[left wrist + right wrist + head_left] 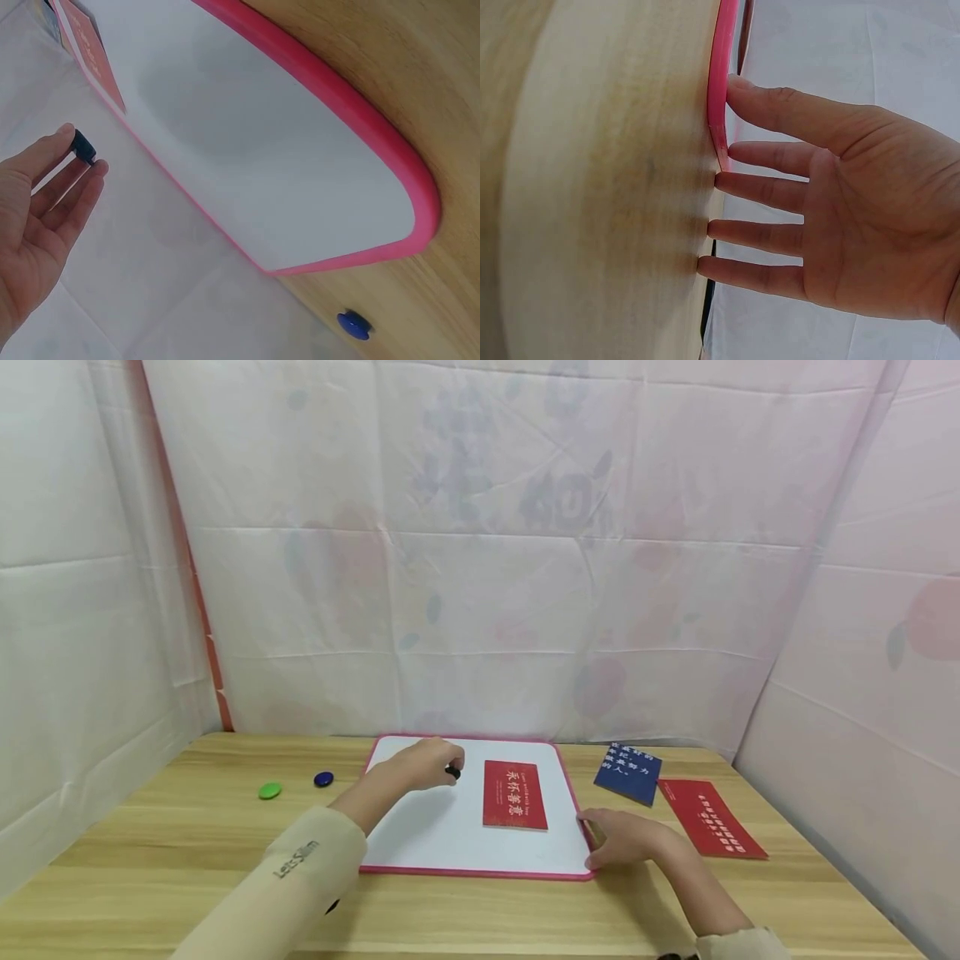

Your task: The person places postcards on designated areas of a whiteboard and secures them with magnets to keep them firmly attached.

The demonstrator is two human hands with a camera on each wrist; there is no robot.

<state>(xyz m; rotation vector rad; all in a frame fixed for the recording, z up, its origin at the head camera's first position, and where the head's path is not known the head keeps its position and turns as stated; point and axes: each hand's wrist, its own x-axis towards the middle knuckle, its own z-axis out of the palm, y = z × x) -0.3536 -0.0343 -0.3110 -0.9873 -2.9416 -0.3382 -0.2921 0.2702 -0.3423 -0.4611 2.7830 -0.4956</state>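
Note:
A whiteboard (435, 843) with a pink frame lies flat on the wooden table. On its right half rests a red card (517, 793) with white writing. My left hand (429, 763) is over the upper left part of the board, pinching a small dark round magnet (85, 148) between thumb and fingers, above the surface. At the board's lower right corner is my right hand (626, 837). Its thumb and index fingertip touch the pink frame (720, 90), while the other fingers stretch straight out with their tips at the tabletop.
Left of the board sit a blue magnet (323, 779) and a green magnet (270, 790). To the right lie a dark blue card (630, 773) and a second red card (711, 818), both with white writing. A pale printed cloth (480, 593) hangs behind the table.

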